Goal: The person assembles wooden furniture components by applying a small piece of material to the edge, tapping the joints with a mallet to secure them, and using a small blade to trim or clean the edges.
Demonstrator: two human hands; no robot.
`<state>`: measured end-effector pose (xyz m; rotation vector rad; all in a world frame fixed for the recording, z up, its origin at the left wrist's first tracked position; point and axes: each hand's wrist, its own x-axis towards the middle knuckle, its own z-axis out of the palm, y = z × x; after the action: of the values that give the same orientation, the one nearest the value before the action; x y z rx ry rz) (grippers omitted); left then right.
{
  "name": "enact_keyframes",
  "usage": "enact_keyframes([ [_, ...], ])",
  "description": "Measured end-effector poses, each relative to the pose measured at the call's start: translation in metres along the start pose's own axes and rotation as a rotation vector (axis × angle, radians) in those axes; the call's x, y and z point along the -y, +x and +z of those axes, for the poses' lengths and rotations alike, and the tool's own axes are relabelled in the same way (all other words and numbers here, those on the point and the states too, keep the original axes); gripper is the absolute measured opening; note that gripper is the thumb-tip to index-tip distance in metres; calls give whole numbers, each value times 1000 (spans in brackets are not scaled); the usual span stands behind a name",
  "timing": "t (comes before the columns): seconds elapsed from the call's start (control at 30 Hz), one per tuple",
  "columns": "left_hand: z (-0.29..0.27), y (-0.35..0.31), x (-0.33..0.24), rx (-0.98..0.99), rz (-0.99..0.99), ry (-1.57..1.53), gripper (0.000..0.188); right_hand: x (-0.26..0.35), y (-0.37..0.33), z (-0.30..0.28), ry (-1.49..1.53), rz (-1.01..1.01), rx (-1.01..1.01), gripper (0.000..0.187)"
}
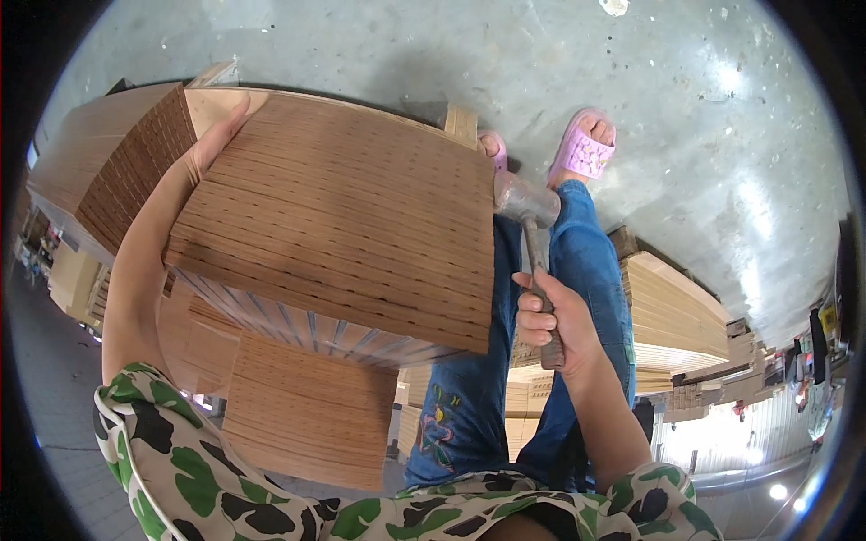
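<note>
A big stack of brown wood-grain boards point(334, 216) with rows of dark slots stands in front of me. Against its far left edge rests my left hand point(222, 135), with the visible fingers stretched out along the boards; part of the hand is hidden. My right hand point(557, 322) is wrapped round the handle of a mallet point(526, 197). The mallet's pale, scuffed, cylindrical head is close beside the right side of the stack; I cannot tell whether they touch.
Another slotted stack point(135, 162) stands to the left, and a lower brown stack point(307, 410) nearer. At the right are stacked pale boards point(672, 311). A wooden block point(461, 124) sits at the far edge. My legs point(586, 248) and a pink slipper point(585, 144) are beside the stack.
</note>
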<state>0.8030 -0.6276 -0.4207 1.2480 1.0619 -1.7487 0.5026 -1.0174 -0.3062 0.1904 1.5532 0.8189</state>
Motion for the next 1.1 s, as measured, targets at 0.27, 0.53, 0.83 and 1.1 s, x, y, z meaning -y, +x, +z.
enact_keyframes([
  [0.27,-1,3,2,-128,-20,106,72,0,10,11,-12,-13,-53,23],
  [0.53,-12,10,-5,55,-61,55,69,15,25,-5,24,-109,-123,25],
  [0.83,-5,16,-2,-88,-67,-40,63,27,34,-5,-75,-17,-17,26],
  [1.1,11,8,-6,-71,-124,-65,65,26,43,6,-251,-87,-81,30],
])
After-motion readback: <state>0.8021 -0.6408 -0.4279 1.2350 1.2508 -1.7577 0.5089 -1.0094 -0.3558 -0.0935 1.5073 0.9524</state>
